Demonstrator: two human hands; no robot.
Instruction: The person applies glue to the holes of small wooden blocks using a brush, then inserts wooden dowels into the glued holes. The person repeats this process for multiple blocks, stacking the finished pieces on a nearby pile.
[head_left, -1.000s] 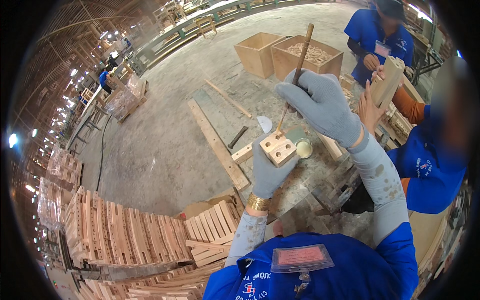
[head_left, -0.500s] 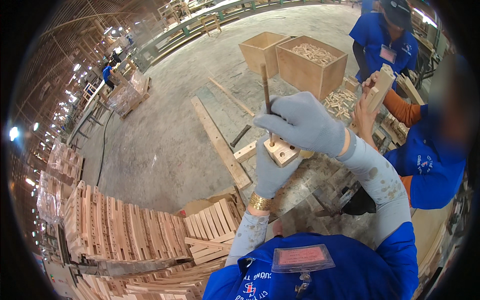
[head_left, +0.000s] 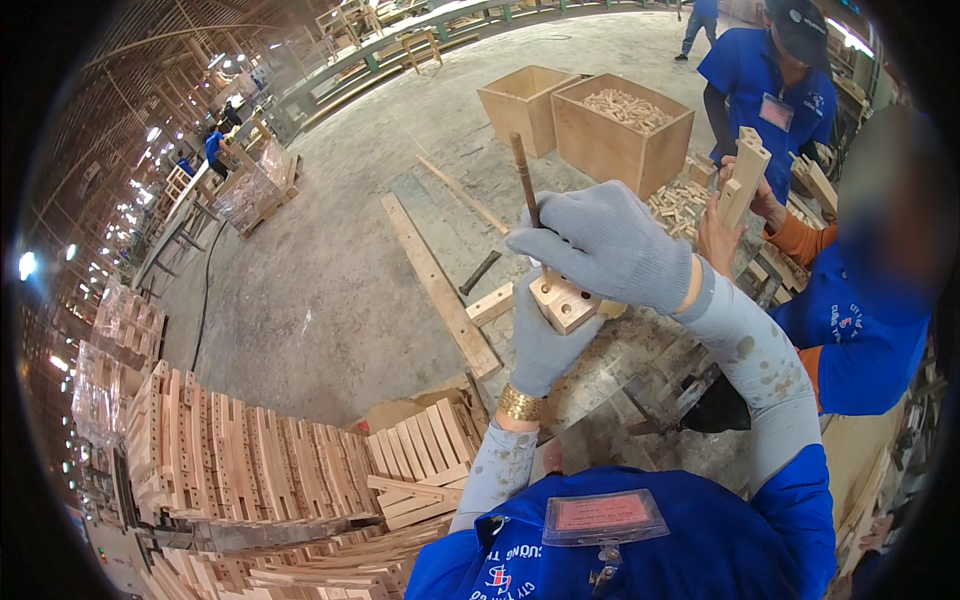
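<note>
In its grey glove, my left hand (head_left: pixel 545 345) grips a pale wooden block (head_left: pixel 566 304) with round holes in its top face. My right hand (head_left: pixel 610 245), gloved too, is closed around a thin brown stick (head_left: pixel 524 175) above that block. The stick stands nearly upright, tilted a little to the left at its top. Its lower end meets the block at a hole near the left corner; how deep it goes is hidden. The rest of the block is covered by my left palm and fingers.
Two wooden boxes (head_left: pixel 560 112) stand ahead, one heaped with dowels (head_left: pixel 628 108); more dowels (head_left: pixel 682 205) lie beside it. A long plank (head_left: pixel 440 285) and a dark bar (head_left: pixel 480 272) are on the floor. Stacked drilled slats (head_left: pixel 250 450) fill the lower left. Co-workers (head_left: pixel 850 310) stand right, one holding a wooden piece (head_left: pixel 745 178).
The stick has tilted slightly further left at its top; my hands stay nearly in place. The co-worker's wooden piece has shifted slightly left. Another person has come into view at the far top right.
</note>
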